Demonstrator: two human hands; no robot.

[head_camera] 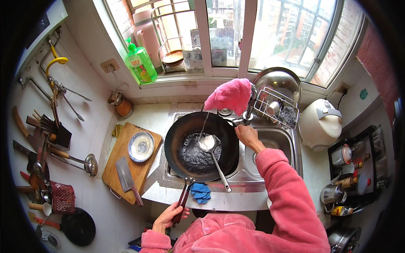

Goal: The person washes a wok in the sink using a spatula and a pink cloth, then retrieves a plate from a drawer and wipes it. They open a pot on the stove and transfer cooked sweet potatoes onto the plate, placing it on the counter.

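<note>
A black wok [177, 151] rests over the left sink basin, its handle towards me. My left hand [172, 213] grips the wok's dark reddish handle [183, 199]. Water runs in a thin stream from the faucet into the wok, where water lies in the bottom. A metal ladle [218, 163] leans in the wok, its bowl under the stream and its handle over the near rim. My right hand [248, 136] is at the faucet lever [238, 121], its fingers partly hidden. A pink cloth [229, 95] hangs over the spout. Just below the wok lies a crumpled blue cloth [200, 193].
A cutting board [110, 167] at the left holds a cleaver [125, 174] and a patterned bowl [141, 146]. The right sink basin [278, 142] lies under my forearm. Behind it are a wire basket [275, 104] and a metal basin [288, 76]. A cream-coloured appliance [319, 126] stands right.
</note>
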